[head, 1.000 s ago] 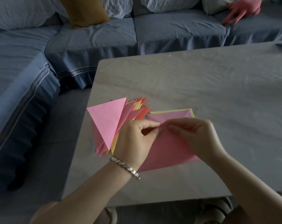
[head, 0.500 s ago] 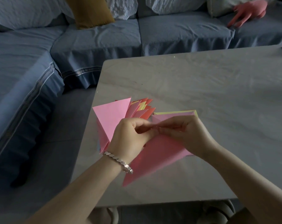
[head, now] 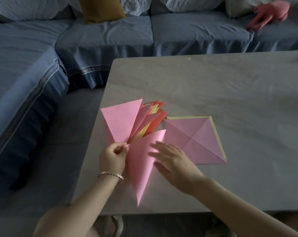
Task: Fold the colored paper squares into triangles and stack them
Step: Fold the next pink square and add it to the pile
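Fan of folded triangles (head: 127, 124): your left hand (head: 112, 157) pinches its corners, newest pink triangle (head: 143, 161) included; right hand (head: 172, 158) hovers open. Loosen, and the fan likely scatters across the tabletop (head: 213, 86).

Left hand (head: 112, 158) pinched closed, right hand (head: 174, 164) flat, fingers spread

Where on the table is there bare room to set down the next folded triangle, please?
The table is bare beyond and right of the flat pink square, and along the near edge. It is crowded at the left corner: fanned triangles, left hand, right hand.
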A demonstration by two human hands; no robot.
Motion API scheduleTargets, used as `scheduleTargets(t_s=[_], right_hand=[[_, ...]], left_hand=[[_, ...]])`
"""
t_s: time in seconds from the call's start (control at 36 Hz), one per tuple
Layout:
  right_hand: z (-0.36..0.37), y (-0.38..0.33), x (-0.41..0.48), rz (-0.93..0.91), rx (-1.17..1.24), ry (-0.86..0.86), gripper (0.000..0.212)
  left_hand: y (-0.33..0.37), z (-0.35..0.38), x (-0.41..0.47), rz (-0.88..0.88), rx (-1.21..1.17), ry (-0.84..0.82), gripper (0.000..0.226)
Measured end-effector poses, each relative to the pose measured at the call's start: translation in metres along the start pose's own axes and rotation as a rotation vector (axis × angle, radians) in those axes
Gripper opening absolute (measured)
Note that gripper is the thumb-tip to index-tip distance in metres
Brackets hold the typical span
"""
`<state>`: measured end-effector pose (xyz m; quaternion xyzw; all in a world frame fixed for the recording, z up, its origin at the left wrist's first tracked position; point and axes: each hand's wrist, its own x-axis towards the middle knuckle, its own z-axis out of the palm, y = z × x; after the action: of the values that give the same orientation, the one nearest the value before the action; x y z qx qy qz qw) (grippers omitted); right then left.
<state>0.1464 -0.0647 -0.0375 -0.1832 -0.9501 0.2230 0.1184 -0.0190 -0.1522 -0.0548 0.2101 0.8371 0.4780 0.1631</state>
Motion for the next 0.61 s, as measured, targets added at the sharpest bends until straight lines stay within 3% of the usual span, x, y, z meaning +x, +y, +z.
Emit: scheduleTargets(t_s=[0.14,0.19,0.25,0.39,0.5,0.61], right_hand=[[0.022,-0.012,0.005,-0.032,-0.107,-0.283,0.067],[0.031,-0.009,0.003,-0.003,-0.163,-0.314,0.063],[0.033,-0.006,0.001,0.06,-0.211,-0.296,0.054],[0.031,-0.001,0.0,0.147,-0.23,-0.229,0.055],[0.033,0.011,0.012,0.274,-0.263,-0.216,0.085],[0.03,0.02,0.029,0.386,-0.298,-0.223,0.06]], left_hand=[[-0.007,0.005,-0.001,0.009,0.052,0.033,0.005],[-0.008,0.005,-0.001,0.005,0.054,0.039,0.006],[-0.011,0.006,0.0,0.004,0.047,0.04,0.006],[-0.017,0.007,0.001,0.004,0.045,0.029,0.006],[-0.017,0.007,0.001,0.0,0.055,0.03,0.006],[-0.018,0.006,0.002,-0.002,0.054,0.031,0.005]])
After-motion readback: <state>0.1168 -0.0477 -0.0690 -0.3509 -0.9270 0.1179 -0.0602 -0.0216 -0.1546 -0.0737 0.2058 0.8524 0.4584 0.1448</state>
